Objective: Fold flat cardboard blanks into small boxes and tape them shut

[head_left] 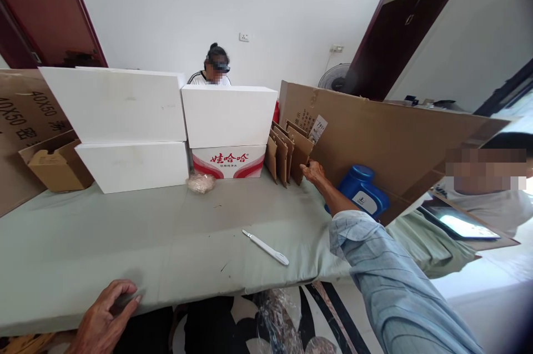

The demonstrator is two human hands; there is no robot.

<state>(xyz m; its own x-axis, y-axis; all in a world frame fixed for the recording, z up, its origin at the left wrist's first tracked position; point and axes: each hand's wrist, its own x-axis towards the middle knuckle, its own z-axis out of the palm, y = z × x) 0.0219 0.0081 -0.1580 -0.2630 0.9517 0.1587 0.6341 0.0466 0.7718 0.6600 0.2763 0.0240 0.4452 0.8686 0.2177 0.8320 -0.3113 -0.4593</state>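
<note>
My right hand point(315, 172) reaches far across the table and closes on the lower right edge of a brown cardboard piece point(300, 150). That piece is the nearest of several folded cardboard pieces point(280, 157) standing in a row beside the printed carton. At the front left table edge, my left hand point(107, 309) is empty, thumb and fingers apart. A white-handled craft knife point(268, 248) lies on the green cloth between my hands, its blade pointing away to the left.
White boxes point(133, 107) and a red-and-white carton point(228, 162) form a wall at the back. A plastic bag point(200, 182) lies before them. A blue jug point(363, 190) leans by a large cardboard panel point(400, 137). People sit behind and at right; an open box point(60, 168) stands left.
</note>
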